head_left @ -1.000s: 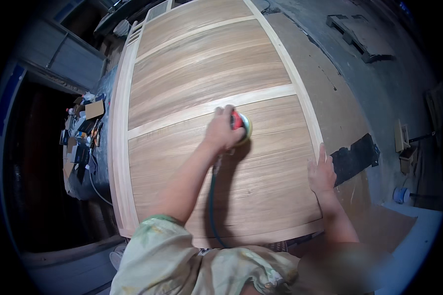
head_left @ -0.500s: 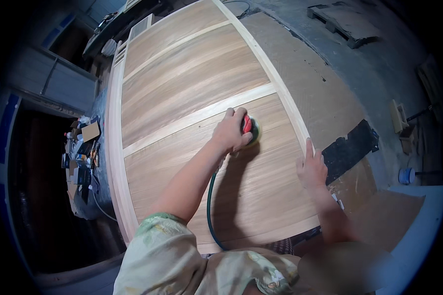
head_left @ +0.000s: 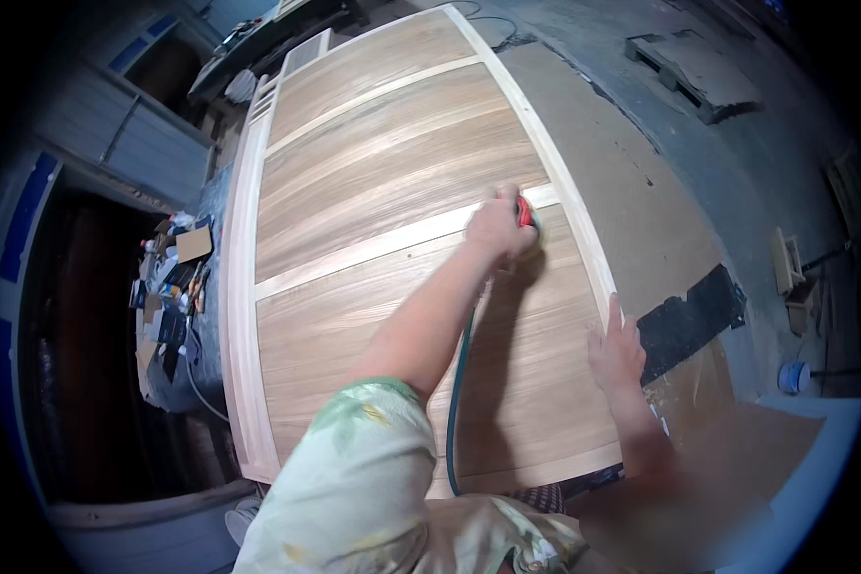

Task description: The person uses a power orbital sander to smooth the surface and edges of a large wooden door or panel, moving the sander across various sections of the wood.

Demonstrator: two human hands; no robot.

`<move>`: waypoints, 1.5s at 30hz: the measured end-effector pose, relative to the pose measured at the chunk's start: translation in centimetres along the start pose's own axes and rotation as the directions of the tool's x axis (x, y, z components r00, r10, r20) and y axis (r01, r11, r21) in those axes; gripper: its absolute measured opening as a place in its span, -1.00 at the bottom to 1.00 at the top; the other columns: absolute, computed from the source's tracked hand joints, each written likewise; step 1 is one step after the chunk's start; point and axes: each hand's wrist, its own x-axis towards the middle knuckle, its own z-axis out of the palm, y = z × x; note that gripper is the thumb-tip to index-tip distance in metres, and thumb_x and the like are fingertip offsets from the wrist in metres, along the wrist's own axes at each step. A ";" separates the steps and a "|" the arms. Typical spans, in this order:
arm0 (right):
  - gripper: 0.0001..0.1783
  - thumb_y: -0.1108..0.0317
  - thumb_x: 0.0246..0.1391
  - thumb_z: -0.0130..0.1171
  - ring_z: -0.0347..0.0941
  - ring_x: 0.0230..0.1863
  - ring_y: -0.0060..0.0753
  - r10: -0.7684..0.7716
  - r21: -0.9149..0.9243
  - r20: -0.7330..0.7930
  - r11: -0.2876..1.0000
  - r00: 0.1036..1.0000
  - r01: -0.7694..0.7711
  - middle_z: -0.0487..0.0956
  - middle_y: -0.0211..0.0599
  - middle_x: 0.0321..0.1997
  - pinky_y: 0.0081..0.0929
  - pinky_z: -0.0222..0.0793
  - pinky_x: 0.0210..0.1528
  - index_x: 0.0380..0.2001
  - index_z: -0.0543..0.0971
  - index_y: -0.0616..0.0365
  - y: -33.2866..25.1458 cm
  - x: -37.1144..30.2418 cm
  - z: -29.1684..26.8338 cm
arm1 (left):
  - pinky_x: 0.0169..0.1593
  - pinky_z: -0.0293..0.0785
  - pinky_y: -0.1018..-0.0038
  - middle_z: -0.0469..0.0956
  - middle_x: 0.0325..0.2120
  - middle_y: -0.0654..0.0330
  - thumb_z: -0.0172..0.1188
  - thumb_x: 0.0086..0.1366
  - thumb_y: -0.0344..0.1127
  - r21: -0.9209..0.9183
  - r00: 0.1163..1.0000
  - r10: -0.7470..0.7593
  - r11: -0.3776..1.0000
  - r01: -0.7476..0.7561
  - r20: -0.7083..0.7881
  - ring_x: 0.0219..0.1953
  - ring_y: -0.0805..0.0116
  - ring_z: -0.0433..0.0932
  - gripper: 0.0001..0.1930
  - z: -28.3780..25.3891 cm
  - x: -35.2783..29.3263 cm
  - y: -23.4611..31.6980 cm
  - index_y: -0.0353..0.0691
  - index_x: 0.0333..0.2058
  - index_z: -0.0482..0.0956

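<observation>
A large pale wooden panel [head_left: 354,344], with light rails across it and a light frame round it, lies flat before me. My left hand [head_left: 497,228] is wrapped over the top of a round air sander [head_left: 524,212] with a red part. The sander sits near the right end of a cross rail [head_left: 402,237]; my hand hides most of it. From it a dark green hose [head_left: 459,402] runs back toward my body. Farther right and nearer me, my right hand [head_left: 618,352] rests on the panel's right edge, fingers stretched out.
Left of the panel, a cluttered surface holds boxes, tools and a cardboard piece [head_left: 194,244]. Brown sheeting [head_left: 622,191] covers the floor at right, with a black strip [head_left: 691,311] on it. A pallet [head_left: 694,81] lies far right, and a blue-white tub [head_left: 793,377] stands nearer.
My left hand has moved the sander forward and to the right, up to the cross rail, and the hose followed. My right hand stays on the edge. The whole view has shifted slightly.
</observation>
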 end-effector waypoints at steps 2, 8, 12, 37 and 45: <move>-0.23 0.06 0.12 0.10 0.40 -0.08 0.05 0.035 0.001 0.048 0.999 0.998 -0.035 0.37 -0.03 -0.12 -0.08 0.41 -0.11 0.34 0.10 -0.03 -0.4 0.2 -0.4 | 0.05 0.44 0.17 0.39 -0.04 -0.20 0.24 -0.06 -0.15 0.038 0.997 -0.031 0.999 0.034 -0.072 -0.05 -0.20 0.47 -0.33 -2.7 -0.7 -4.9 -0.22 0.08 0.33; -0.22 0.10 0.10 0.11 0.41 -0.13 0.05 0.006 -0.017 0.013 1.000 1.000 -0.006 0.36 -0.02 -0.15 -0.12 0.44 -0.14 0.34 0.10 0.01 -0.8 0.2 0.4 | -0.05 0.49 0.24 0.55 -0.19 -0.18 0.23 -0.04 -0.20 -0.102 0.774 -0.523 0.845 0.524 -0.357 -0.13 -0.07 0.57 -0.38 -11.0 -6.4 -20.8 -0.33 0.01 0.31; -0.25 0.11 0.13 0.08 0.40 -0.03 0.11 0.006 0.007 0.054 1.000 0.999 -0.006 0.38 0.04 -0.02 -0.08 0.41 -0.06 0.34 0.11 -0.01 -2.3 0.1 -0.1 | 0.02 0.46 0.23 0.53 -0.21 -0.16 0.20 -0.07 -0.19 -0.023 0.867 -0.492 0.871 0.492 -0.078 -0.09 -0.11 0.52 -0.35 -11.3 -4.7 -22.8 -0.30 0.05 0.34; -0.42 0.07 0.29 -0.16 0.01 0.37 0.08 -0.007 -0.351 -0.176 0.935 0.984 -0.056 0.17 0.02 0.35 -0.01 -0.12 0.38 0.30 0.19 0.04 -19.8 -5.8 9.7 | 0.07 0.43 0.15 0.34 -0.07 -0.15 0.25 -0.05 -0.18 -0.020 0.918 -0.348 0.936 0.350 -0.190 -0.06 -0.21 0.46 -0.34 -20.2 -26.4 -40.6 -0.14 0.09 0.31; -0.43 0.02 0.30 -0.18 -0.02 0.41 -0.01 0.003 -0.328 -0.135 0.943 0.991 -0.047 0.17 -0.03 0.36 -0.05 -0.08 0.38 0.29 0.22 0.02 -21.0 -6.8 9.3 | 0.02 0.44 0.12 0.36 -0.08 -0.13 0.24 -0.04 -0.23 -0.036 0.915 -0.373 0.928 0.372 -0.153 -0.08 -0.21 0.47 -0.39 -19.6 -35.7 -39.4 -0.16 0.05 0.34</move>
